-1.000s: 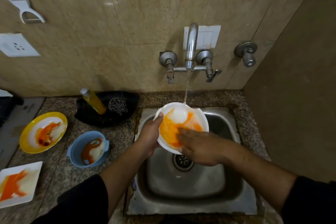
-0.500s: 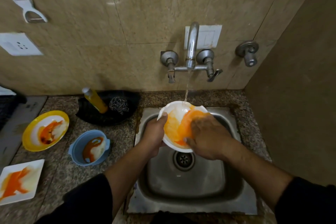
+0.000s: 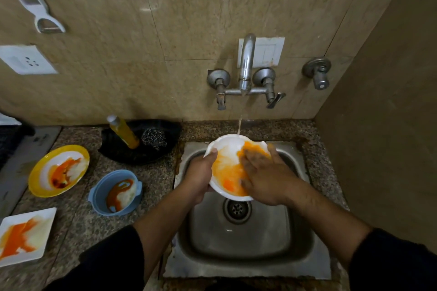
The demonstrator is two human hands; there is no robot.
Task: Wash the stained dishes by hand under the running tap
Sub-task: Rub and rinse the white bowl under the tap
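My left hand (image 3: 198, 178) keeps its grip on the rim of the white bowl (image 3: 233, 149) over the sink (image 3: 246, 264), while my flat right hand (image 3: 266, 178) has moved up, smearing orange stain under the tap (image 3: 246, 66).

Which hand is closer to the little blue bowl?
Left. The left hand grips the white bowl's rim just right of the blue bowl; the right hand rubs inside the white bowl, farther away.

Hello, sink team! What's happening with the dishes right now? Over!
Left hand gripping white bowl at its rim. Right hand flat inside, rubbing orange stain under tap stream. Three stained dishes waiting on counter. Nothing blocking.
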